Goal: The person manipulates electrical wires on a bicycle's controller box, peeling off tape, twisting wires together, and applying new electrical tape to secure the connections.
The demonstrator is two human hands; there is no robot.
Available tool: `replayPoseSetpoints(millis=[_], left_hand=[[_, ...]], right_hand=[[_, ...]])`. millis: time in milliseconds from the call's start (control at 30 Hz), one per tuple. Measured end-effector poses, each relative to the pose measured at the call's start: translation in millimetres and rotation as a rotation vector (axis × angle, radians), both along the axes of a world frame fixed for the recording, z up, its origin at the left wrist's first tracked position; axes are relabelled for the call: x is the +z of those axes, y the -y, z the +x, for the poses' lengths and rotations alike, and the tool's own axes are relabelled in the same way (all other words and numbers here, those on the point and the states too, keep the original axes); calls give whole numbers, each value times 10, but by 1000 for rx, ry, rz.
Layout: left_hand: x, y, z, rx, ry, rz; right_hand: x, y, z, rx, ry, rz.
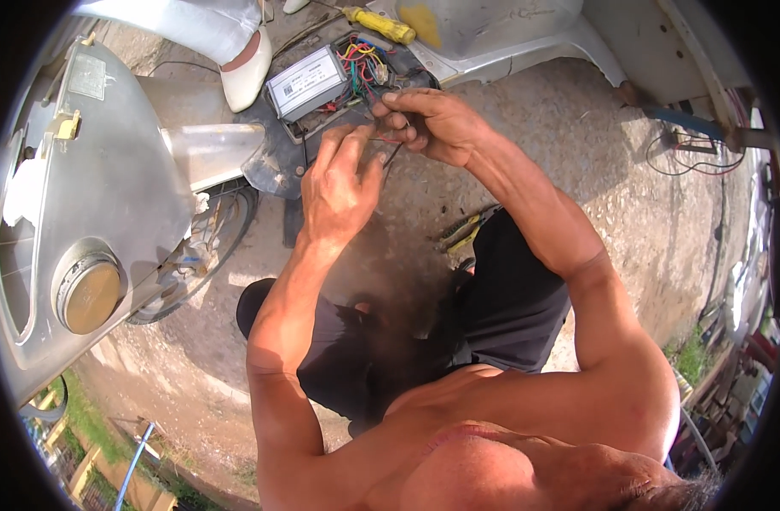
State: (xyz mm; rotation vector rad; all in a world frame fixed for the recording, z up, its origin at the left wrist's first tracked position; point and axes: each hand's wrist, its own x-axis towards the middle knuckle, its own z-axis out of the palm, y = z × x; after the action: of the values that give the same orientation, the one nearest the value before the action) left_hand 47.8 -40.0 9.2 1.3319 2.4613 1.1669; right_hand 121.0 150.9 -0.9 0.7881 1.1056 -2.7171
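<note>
My left hand [343, 175] has its fingers curled around thin wire [390, 152], just below a silver controller box [305, 85]. My right hand [428, 123] is beside it, slightly higher and to the right, thumb and fingers closed on the wire. The fingertips of both hands are close together; their exact contact is partly hidden. A bundle of red, green, yellow and blue wires [360, 64] spills from the box's right end. The box sits in a dark housing [270, 170], and a yellow-handled tool [385, 25] lies above it.
A grey scooter body panel [109, 170] with a round cap stands at left, another panel [509, 30] at top. Someone's white shoe [245, 77] is beside the box. Loose cables [688, 162] hang at right. A yellow-and-black tool [458, 234] lies on the ground by my knee.
</note>
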Motion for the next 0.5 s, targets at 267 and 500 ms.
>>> replayPoseSetpoints(millis=[267,500], left_hand=[[68,39,-132,-76,175,84],[214,45,-62,-91,344,115]], right_hand=[[35,-32,30,-174,-17,449],[179,186,205,-218,-527,1382]])
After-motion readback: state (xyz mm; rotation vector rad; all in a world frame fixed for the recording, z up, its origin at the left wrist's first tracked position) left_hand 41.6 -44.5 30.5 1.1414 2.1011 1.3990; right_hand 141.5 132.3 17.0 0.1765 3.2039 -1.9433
